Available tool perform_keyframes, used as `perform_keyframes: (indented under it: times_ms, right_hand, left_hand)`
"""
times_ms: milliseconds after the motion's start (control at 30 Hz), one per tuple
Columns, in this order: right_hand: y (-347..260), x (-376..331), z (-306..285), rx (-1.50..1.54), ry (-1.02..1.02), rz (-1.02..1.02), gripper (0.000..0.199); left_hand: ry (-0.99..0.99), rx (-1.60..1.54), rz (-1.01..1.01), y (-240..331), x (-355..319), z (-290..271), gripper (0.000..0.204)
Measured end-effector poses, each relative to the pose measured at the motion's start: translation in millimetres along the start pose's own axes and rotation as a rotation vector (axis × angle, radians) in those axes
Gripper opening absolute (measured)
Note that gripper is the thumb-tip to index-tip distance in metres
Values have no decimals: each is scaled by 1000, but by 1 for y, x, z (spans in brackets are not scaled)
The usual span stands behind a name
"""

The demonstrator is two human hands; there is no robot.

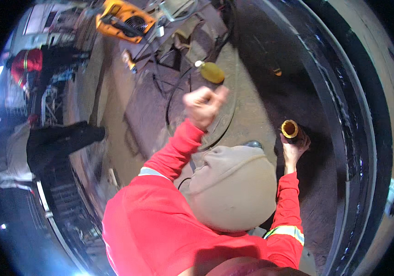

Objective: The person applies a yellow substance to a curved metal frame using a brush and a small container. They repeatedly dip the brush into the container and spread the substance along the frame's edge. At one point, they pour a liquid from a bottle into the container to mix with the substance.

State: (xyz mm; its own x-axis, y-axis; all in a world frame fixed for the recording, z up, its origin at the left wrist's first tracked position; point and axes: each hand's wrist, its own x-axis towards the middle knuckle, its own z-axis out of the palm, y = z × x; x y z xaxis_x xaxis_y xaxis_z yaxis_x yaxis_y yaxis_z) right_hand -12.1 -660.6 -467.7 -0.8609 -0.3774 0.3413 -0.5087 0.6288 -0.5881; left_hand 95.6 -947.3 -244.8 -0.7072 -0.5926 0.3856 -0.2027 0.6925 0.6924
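Right hand (pixel 293 148): fingers wrapped tight round a dark tube (pixel 291 130) just below its open, yellow-rimmed end; thumb hidden behind the tube. Palm turned away from the camera, wrist straight, forearm reaching forward and slightly outward. Red sleeve with a reflective band (pixel 287 231) near the elbow. The tube stands roughly upright, its mouth facing the camera, over the dark curved floor beside a broad black ring (pixel 344 119)

Left hand (pixel 203 106): fingers curled and pressed together into a closed fist, knuckles forward, thumb laid along the top. Whether anything lies inside the fist cannot be told. Arm raised and stretched forward, elbow bent low, red sleeve running back to the shoulder. The fist sits well apart from the tube, on the far side of a head in a beige hood (pixel 234 188)

Nearby items:
- yellow oval bottle (pixel 211 72) with a pale cap, lying on the floor just beyond the left fist
- black cable (pixel 171 99) looping across the floor left of the fist
- orange machine (pixel 123 20) at the far end
- another person in red (pixel 28 64) at the left edge, with a dark trouser leg (pixel 63 140) below
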Motion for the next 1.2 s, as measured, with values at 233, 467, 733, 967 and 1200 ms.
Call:
perform_keyframes:
  times_ms: [233, 467, 733, 967, 1200]
  right_hand:
    - [-2, 9, 12, 27, 28, 37, 58]
    - [1, 19, -3, 82, -111, 305, 66]
    - [-8, 14, -1, 268, -40, 295, 74]
    - [-33, 11, -50, 518, -90, 189, 76]
    - [-50, 17, -214, 722, 73, 40, 73]
  left_hand:
    - [650, 712, -360, -116, 89, -146, 78]
    - [314, 876, -523, -231, 105, -160, 35]
    - [663, 560, -559, -203, 114, -185, 48]
    - [701, 329, -194, -86, 36, -180, 39]
    - [423, -196, 42, 121, 58, -111, 27]
